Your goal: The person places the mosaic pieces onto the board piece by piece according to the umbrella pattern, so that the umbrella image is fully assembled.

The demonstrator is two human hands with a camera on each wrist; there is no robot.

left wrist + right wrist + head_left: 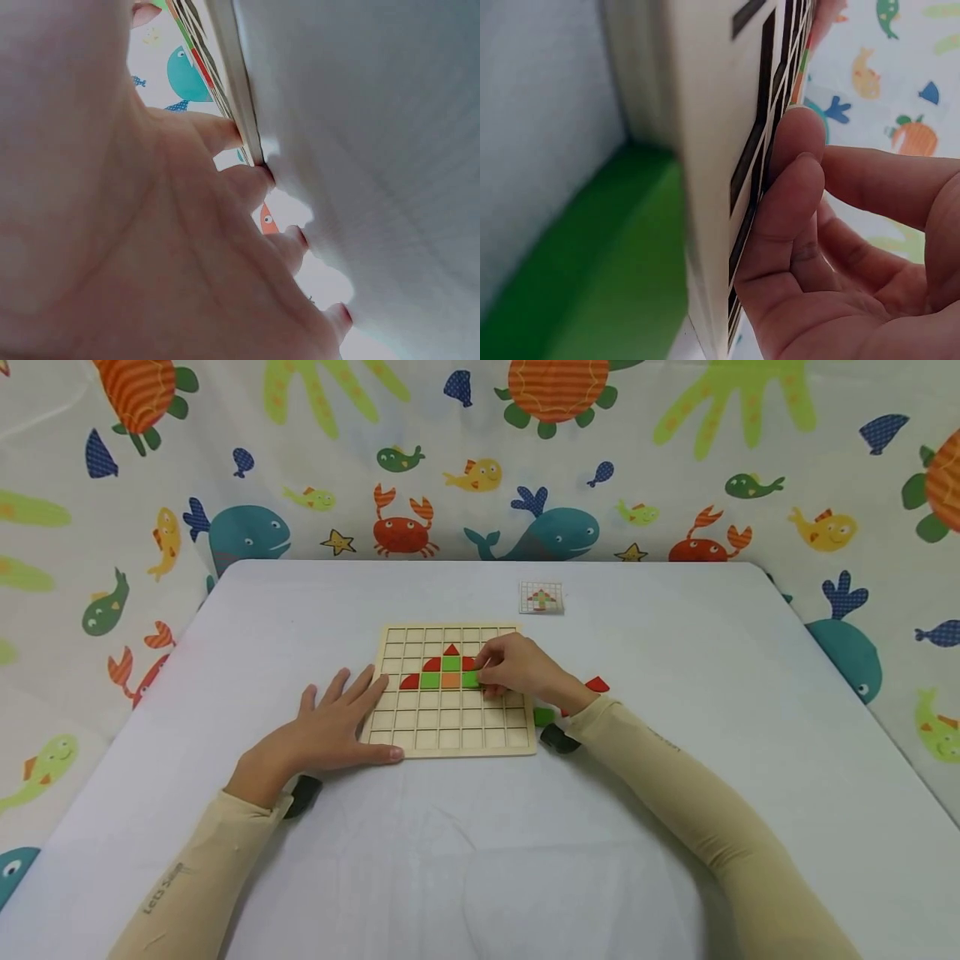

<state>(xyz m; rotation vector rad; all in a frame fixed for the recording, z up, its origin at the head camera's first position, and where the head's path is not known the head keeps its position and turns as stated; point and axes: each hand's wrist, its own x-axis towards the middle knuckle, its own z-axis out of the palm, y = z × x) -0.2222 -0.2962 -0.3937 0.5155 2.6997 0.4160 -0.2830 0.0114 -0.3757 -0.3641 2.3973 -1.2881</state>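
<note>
A wooden grid board [450, 742] lies flat, with a triangle, rounded red pieces, green squares and an orange square forming a stepped shape in its upper half. My left hand [326, 735] rests at the board's left side, fingers spread, thumb by the lower left corner. In the left wrist view its fingers [225, 135] meet the board's edge [240, 97]. My right hand [517, 667] reaches over the right half and pinches the green block [469, 679] at the right of the orange square [450, 680]. Its curled fingers [791, 195] hide part of the block.
Right of the board lie a loose green block [543, 717] and a red piece [597, 684], partly behind my right wrist. A small pattern card [541, 597] lies beyond the board. Each wrist carries a dark camera [559, 739]. A sea-animal curtain [337, 468] hangs behind the white table [420, 877].
</note>
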